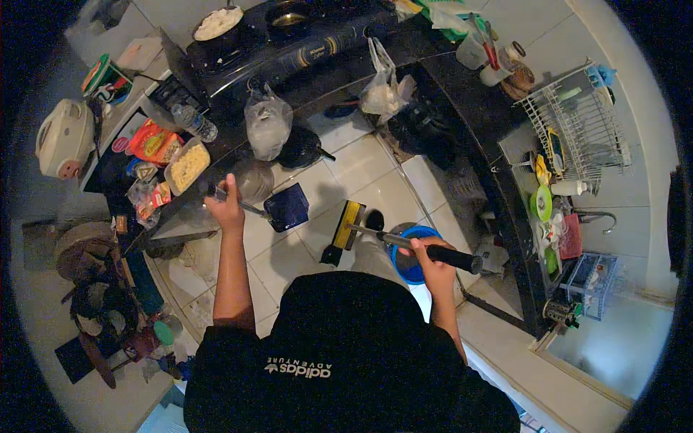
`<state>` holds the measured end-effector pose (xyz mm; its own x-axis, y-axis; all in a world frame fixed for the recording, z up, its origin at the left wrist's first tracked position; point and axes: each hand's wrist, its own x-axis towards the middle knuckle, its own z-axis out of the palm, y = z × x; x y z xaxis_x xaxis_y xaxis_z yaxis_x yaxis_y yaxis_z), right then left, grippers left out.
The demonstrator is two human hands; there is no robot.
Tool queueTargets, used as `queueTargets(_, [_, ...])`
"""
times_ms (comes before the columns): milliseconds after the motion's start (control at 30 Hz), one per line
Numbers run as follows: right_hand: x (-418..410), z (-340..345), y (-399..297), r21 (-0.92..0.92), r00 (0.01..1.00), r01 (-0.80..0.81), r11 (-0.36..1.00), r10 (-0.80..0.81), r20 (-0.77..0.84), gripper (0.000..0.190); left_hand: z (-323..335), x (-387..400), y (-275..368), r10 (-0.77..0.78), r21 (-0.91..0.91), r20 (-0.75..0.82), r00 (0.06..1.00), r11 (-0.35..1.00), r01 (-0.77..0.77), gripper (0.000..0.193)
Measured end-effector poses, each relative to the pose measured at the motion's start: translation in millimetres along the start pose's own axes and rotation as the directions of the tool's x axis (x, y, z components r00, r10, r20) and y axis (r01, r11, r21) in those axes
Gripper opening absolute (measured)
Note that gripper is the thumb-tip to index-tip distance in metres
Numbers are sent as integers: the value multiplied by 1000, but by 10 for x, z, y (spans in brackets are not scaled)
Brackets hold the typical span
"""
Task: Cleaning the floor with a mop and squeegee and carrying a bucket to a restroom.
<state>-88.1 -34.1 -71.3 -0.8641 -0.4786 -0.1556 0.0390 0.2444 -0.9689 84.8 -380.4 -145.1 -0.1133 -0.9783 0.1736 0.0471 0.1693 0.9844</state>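
Note:
My left hand (226, 205) grips the handle of a dark blue dustpan (288, 207), whose pan hangs over or rests on the white floor tiles; I cannot tell which. In my right hand (433, 265) is the black-ended pole of a broom or floor mop (351, 219). Its yellow and black head lies left of my foot (374, 219), a short way right of the dustpan. Behind the pole and my right wrist stands a blue bucket (398, 265), partly hidden.
Plastic bags (268, 122) hang from the dark stove counter (233, 81). A black pan (300, 146) sits below. At left are a food tub (187, 165) and a rice cooker (66, 138). Along the right counter stand a wire dish rack (574, 124) and a faucet (598, 216).

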Motion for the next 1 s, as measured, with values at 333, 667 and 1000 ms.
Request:
queueTargets(333, [619,-509,238,-100,998,18,995,-23,-57,14,960,47,-244,170,3,60,984,985,-170,24])
queueTargets(667, [1440,-1156,170,-372,977,145,917,-191,-91,16,2666,134,-195,9,51,175,985,999,-19,20])
queueTargets(1000, [1528,-1313,66,-371,963,140,918,-214,-165,13,3665,10,-314,34,-263,173,984,965,13,39])
